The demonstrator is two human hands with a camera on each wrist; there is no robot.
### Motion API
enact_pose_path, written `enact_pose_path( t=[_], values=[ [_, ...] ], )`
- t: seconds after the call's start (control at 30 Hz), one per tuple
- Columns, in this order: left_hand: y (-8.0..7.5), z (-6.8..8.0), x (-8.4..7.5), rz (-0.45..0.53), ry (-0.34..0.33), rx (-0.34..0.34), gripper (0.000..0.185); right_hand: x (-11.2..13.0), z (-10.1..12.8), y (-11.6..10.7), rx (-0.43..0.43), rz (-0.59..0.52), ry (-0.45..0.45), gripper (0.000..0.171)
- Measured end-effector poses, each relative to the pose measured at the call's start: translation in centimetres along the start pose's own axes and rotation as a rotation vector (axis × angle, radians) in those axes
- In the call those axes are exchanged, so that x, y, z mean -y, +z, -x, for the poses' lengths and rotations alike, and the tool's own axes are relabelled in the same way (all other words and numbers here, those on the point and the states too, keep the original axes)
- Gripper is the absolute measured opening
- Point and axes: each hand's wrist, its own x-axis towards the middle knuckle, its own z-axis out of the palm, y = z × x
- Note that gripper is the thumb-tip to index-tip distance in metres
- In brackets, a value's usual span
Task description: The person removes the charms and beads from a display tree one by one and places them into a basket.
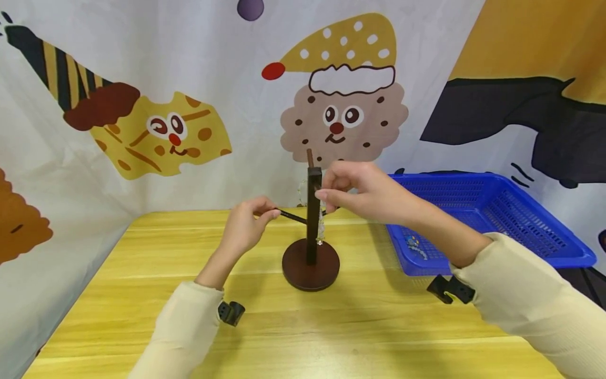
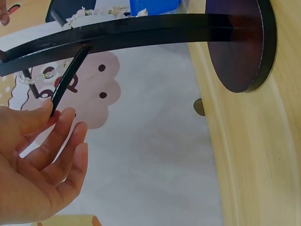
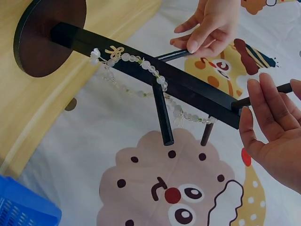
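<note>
So there's a dark wooden jewelry stand (image 1: 312, 231) sitting roughly mid-table, round base flat on the yellow wood table (image 1: 142, 316), square post upright with thin pegs sticking out at different heights; the left hand (image 1: 246, 226) pinches the tip of the lower left peg (image 1: 291, 216) between thumb and forefinger, other fingers loosely spread in the left wrist view; the right hand (image 1: 366, 195) is up by the top of the post, and in the right wrist view its fingers look mostly straight and close together with the thumb side touching the end of an upper peg (image 3: 287, 88); honestly can't tell from the head view whether it's also pinching something, the fingertips are bunched there.

A pale beaded bracelet (image 3: 141, 70) hangs on the stand, draped along the post and looped over a peg, with a little gold bow charm near one end; in the head view it dangles just right of the post.

Room-wise: the near half of the table in front of the base is bare wood; the left edge runs down toward the cloth backdrop (image 1: 142, 79), which hangs right behind the stand; a blue plastic basket (image 1: 544, 231) sits well to the right, its corner hanging past the table's right edge, a small trinket (image 1: 415, 246) lying inside.

No readable writing or brand anywhere, just cartoon cookie and cheese faces on the cloth.
</note>
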Motion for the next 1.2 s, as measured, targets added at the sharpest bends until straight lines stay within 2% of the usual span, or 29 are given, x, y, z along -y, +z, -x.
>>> enact_pose_path(
  t=[0.43,0.83,1.2],
  values=[
    [-0.1,-0.2,0.2,0.002,-0.006,0.007,0.01,-0.3,0.3,-0.1,0.027,-0.004,-0.017,0.003],
    [-0.2,-0.1,0.3,0.014,-0.019,0.021,0.011,-2.1,1.8,-0.1,0.022,0.002,0.138,0.005],
    [-0.2,-0.1,0.4,0.017,-0.021,0.013,0.011,-5.8,3.4,2.1,0.069,-0.066,0.199,0.011]
  ],
)
